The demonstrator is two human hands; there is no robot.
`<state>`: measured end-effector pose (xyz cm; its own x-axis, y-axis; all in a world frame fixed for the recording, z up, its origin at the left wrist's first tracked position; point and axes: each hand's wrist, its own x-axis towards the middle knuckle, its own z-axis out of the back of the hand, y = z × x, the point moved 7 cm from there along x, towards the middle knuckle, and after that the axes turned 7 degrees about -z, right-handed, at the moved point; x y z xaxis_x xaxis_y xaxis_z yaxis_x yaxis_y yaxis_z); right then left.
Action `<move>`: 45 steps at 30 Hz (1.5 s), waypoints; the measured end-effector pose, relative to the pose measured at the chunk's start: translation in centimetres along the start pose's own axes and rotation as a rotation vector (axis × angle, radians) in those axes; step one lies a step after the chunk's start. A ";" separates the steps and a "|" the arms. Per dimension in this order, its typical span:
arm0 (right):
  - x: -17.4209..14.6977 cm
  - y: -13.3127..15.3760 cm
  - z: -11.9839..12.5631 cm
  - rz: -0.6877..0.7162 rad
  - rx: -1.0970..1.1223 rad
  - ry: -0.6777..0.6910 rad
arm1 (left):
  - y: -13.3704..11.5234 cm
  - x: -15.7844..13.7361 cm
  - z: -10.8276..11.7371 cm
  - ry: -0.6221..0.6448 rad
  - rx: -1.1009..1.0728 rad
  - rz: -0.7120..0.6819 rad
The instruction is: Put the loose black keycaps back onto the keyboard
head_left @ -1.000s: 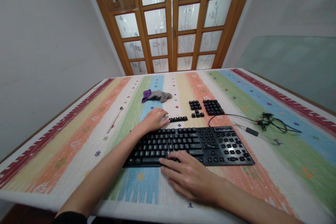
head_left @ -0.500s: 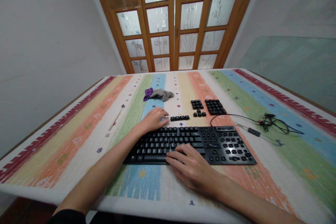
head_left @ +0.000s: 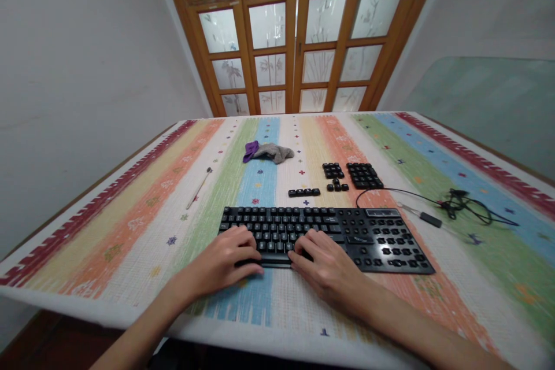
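Note:
A black keyboard point(head_left: 281, 231) lies near the front of the table, its left and middle keys fitted and most of its right section bare of keycaps. My left hand point(head_left: 229, 254) rests on its lower left keys, fingers bent and thumb stretched out along the front edge. Over the space bar area, my right hand point(head_left: 327, 266) touches the keys with curled fingers, its thumb apart from them. I see nothing held in either hand; the undersides of the fingers are hidden. Behind the keyboard sits a short row of loose keycaps point(head_left: 304, 192).
More keycaps stand grouped in an arrow cluster point(head_left: 337, 186), a small block point(head_left: 333, 170) and a number-pad block point(head_left: 364, 176). A grey and purple cloth point(head_left: 271, 153), a thin brush point(head_left: 199, 188), a wire-ended tool point(head_left: 430, 219) and a coiled cable point(head_left: 462, 208) lie on the striped tablecloth point(head_left: 143, 231).
My left hand has come back from beside the loose keycap row to the keyboard's lower left keys. My right hand stays over the space bar area. The view has shifted slightly.

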<state>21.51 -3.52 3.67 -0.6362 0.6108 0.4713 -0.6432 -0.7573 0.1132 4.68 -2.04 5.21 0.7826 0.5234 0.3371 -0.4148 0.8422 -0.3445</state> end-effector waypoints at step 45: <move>0.5 -0.6 0.4 0.022 0.000 0.039 | -1.8 1.0 -1.6 -0.004 0.416 -0.179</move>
<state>21.70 -2.84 4.16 -0.6664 0.6024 0.4392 -0.6287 -0.7708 0.1032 6.99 -3.23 4.75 0.8576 0.3643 0.3630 -0.4248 0.8997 0.1008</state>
